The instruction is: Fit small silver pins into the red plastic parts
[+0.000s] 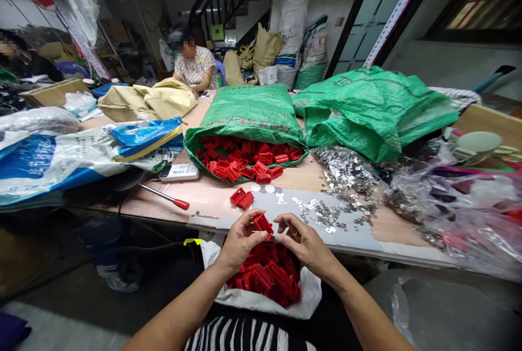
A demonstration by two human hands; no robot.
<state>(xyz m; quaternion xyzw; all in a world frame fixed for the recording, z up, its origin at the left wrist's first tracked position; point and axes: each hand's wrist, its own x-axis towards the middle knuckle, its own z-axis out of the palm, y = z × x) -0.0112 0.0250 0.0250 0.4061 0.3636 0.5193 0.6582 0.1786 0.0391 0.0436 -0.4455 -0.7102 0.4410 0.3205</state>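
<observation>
My left hand [240, 239] pinches a red plastic part [263, 225] between thumb and fingers, just above the table's front edge. Close against the part's right side, my right hand [304, 239] has its thumb and fingertips drawn together; whatever they hold is too small to make out. Below both hands, a white sack [312, 294] on my lap is filled with similar red parts [265, 277]. A couple of loose red parts [242, 198] lie on the table ahead. Small metal pieces [322, 212] are scattered on a grey sheet [350, 234] to the right.
A green woven sack [253, 109] spills red parts at mid-table. Another green sack [375, 106] and bagged metal pieces [346, 169] stand right. A red-tipped lever [181, 204], a white device [179, 172] and blue-white sacks [81, 158] lie left. A person [196, 66] sits across.
</observation>
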